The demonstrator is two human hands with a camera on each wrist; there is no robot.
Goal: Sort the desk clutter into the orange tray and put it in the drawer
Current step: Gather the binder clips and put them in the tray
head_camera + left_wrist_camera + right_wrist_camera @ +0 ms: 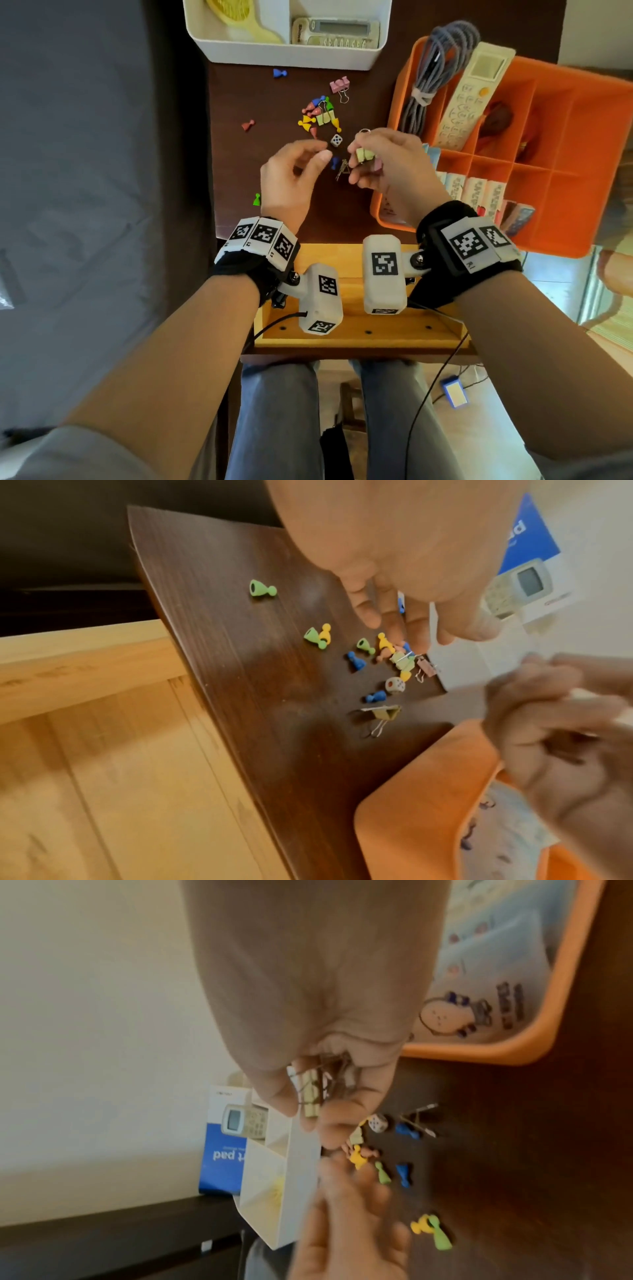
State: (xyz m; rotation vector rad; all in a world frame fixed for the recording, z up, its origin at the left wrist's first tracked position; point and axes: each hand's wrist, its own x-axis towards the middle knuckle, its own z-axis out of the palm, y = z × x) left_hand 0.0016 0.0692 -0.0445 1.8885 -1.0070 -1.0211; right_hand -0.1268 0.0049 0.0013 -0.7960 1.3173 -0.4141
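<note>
The orange tray (565, 212) sits at the desk's right, holding a grey cable (431, 75), a white remote (472, 96) and sticker packs. My right hand (359, 161) hovers at its left edge, pinching yellow-green binder clips (364, 155); the right wrist view shows the clips (311, 1096) between thumb and fingers. My left hand (318, 154) hangs just left of it, fingers loosely curled and holding nothing. Between the hands on the desk lie another binder clip (342, 169), a blue pawn (335, 161) and a die (336, 140). Beyond them is a pile of coloured pawns and clips (320, 114).
A pink binder clip (339, 85), a blue pawn (280, 73), a red pawn (248, 125) and a green pawn (257, 199) lie scattered. A white box (287, 54) stands at the desk's far edge. The wooden drawer (359, 329) is open under my wrists.
</note>
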